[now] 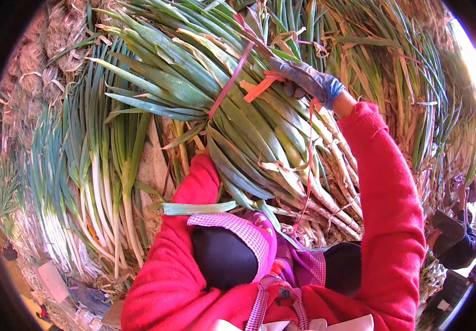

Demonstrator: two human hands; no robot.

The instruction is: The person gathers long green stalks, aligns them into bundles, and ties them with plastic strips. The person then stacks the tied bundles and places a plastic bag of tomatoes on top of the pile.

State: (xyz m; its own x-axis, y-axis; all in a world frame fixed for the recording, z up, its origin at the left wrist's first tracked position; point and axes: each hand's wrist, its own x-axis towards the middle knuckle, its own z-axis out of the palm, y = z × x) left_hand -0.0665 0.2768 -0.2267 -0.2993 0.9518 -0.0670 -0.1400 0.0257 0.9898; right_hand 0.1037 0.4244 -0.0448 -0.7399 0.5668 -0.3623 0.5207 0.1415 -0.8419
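A large bundle of long green onions [254,128] lies across my lap, its leaves toward the upper left and its soil-stained stems toward the lower right. A pink plastic band [232,80] crosses the leaves. Near the root end runs a thin red tie [310,161]. My right hand [308,80], in a grey-blue glove, rests on top of the bundle with its fingers curled on an orange plastic strip [263,87]. My left hand is hidden beneath the bundle's left side; only its red sleeve [203,173] shows there.
Trimmed green onions with white stems [101,198] lie in rows at the left. Untrimmed green onions [370,74] are heaped at the upper right. Pale fibrous bundles [66,33] stand at the upper left. Another person [455,240] is at the right edge.
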